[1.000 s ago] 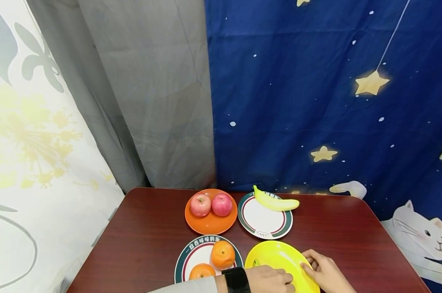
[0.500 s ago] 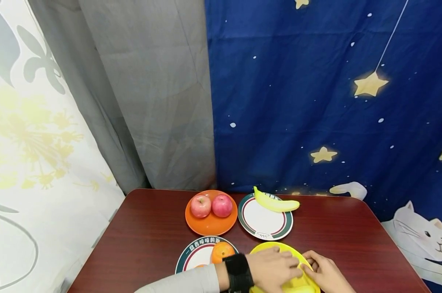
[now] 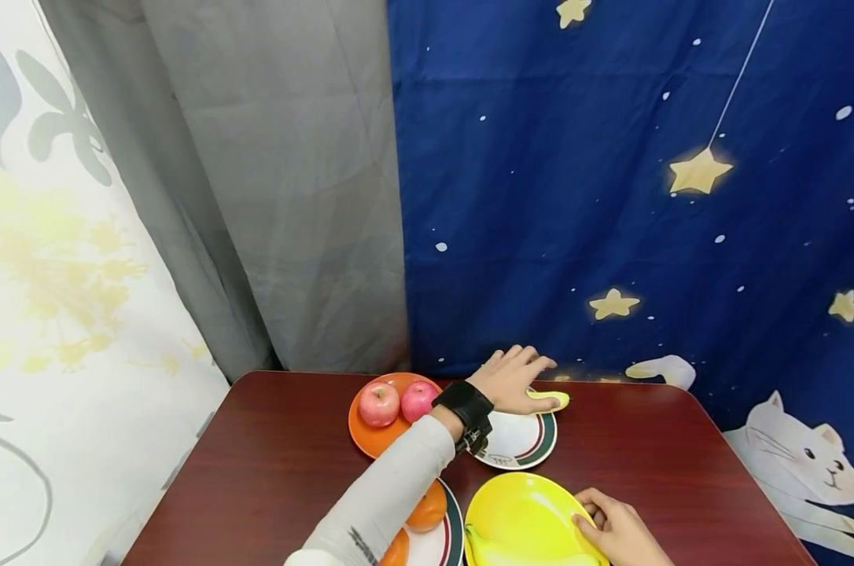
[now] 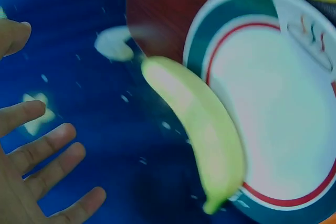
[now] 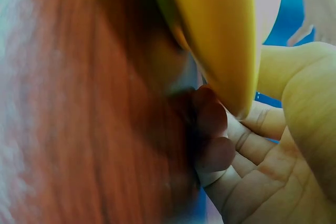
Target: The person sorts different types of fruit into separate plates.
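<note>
My left hand (image 3: pixel 512 381) reaches over the back plate (image 3: pixel 517 439), fingers spread, above a banana (image 3: pixel 560 401) lying across the rim. In the left wrist view the hand is apart from this banana (image 4: pixel 202 124) and holds nothing. My right hand (image 3: pixel 616 528) pinches the right rim of a yellow plate (image 3: pixel 522 503) between thumb and fingers. Another banana (image 3: pixel 515 554) lies on that yellow plate near the bottom of the head view. In the right wrist view the fingers (image 5: pixel 215 119) curl under the plate's edge.
At the back left, an orange plate (image 3: pixel 365 436) bears two apples (image 3: pixel 380 404). A green-rimmed plate (image 3: pixel 455 534) with oranges (image 3: pixel 428 507) stands front left, partly hidden by my left sleeve (image 3: pixel 392 483). Curtains (image 3: pixel 512 196) hang behind the brown table (image 3: pixel 257 448).
My left hand has left the yellow plate and moved up and away to the back plate's banana. A banana now shows on the yellow plate. My right hand keeps its hold.
</note>
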{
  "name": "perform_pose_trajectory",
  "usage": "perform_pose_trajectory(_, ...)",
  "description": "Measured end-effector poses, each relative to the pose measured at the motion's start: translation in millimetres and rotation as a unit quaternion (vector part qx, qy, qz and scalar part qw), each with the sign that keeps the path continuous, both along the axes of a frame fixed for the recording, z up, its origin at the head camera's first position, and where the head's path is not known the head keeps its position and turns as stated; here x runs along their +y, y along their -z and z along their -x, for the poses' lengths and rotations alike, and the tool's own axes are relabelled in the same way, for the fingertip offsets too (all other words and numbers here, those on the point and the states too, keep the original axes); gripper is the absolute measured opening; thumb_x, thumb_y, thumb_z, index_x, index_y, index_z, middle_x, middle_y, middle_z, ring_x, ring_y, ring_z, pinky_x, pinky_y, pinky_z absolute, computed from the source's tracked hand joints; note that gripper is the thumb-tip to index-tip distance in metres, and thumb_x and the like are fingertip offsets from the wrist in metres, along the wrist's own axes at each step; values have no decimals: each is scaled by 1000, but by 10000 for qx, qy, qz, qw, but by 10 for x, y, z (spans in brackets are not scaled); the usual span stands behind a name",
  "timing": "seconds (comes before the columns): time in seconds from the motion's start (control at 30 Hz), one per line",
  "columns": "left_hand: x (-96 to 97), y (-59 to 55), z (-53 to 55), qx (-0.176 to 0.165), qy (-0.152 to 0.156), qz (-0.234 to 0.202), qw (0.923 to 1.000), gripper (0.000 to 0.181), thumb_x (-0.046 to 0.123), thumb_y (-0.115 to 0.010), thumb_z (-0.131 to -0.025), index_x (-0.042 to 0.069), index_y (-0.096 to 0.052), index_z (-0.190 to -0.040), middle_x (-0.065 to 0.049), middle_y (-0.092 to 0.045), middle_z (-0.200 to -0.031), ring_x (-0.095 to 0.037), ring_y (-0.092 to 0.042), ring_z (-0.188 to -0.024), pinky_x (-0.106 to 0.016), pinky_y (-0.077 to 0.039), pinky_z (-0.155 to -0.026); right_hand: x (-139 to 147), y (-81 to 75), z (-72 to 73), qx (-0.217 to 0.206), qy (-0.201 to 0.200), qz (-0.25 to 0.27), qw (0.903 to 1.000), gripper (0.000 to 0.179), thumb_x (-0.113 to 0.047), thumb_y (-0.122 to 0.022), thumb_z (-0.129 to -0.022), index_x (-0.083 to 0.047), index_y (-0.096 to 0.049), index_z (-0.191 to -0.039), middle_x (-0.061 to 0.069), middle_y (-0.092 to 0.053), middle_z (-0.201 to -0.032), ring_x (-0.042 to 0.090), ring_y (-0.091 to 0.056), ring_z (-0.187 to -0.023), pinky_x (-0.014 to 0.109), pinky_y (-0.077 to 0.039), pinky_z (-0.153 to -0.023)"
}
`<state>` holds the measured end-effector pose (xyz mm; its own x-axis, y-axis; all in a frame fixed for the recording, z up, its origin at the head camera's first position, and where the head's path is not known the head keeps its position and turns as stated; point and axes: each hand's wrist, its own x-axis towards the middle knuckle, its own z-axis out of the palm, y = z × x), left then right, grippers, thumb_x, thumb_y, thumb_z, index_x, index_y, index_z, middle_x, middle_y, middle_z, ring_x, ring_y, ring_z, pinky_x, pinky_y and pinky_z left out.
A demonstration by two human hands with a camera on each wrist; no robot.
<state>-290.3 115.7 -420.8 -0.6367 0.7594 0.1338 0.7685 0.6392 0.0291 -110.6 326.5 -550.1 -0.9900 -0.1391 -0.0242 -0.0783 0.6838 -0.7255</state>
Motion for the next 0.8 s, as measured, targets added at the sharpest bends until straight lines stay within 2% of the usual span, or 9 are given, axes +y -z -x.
perform_pose_trajectory(0.17,58,383,155,-56,-318,245,9992,74,69,-59,-98,38,-41,-162,6,-53,-151,-15,-47,-140,-35,-42,-108,-27,11,-9,70,8,-41,10000,18,-18,-78,-95,-6,-71,-107,-6,-59,-78,-2,-48,-66,20,-46,-61)
perform_pose_trajectory(0.33,91,677,167,6,-347,415,9985,80,65,-63,-98,40,-32,-167,6,-47,-163,-19,-39,-155,-48,-34,-126,-49,-22,21,-217,199,16,9996,19,-18,-78,-95,-6,-71,-109,-2,-60,-81,1,-49,-69,21,-47,-63)
perform_pose_trajectory(0.43,85,765,140,-101,-410,528,9977,81,63,-65,-98,39,-31,-168,7,-50,-162,-18,-41,-155,-51,-31,-129,-59,-20,21,-275,200,39,9994,20,-18,-78,-96,-6,-71,-110,-1,-60,-81,1,-50,-70,21,-47,-63)
perform_pose_trajectory(0.5,71,797,122,-155,-460,556,9973,79,62,-67,-97,38,-37,-166,8,-55,-156,-15,-45,-150,-49,-32,-128,-62,-17,12,-254,166,63,9995,20,-18,-78,-96,-6,-71,-110,-1,-60,-81,1,-50,-70,21,-47,-63)
perform_pose_trajectory(0.67,40,871,109,248,-420,878,9949,58,58,-73,-95,40,-60,-149,12,-63,-142,-12,-51,-139,-41,-36,-123,-53,-19,-5,-268,232,76,9993,20,-19,-78,-96,-6,-71,-110,-1,-60,-81,1,-49,-70,21,-46,-63)
perform_pose_trajectory(0.8,33,928,110,494,-291,1037,9930,47,58,-76,-94,44,-68,-139,14,-66,-137,-12,-52,-134,-39,-35,-123,-39,-14,-14,-305,309,54,9990,20,-18,-78,-96,-6,-71,-110,-1,-59,-82,1,-49,-71,21,-46,-64)
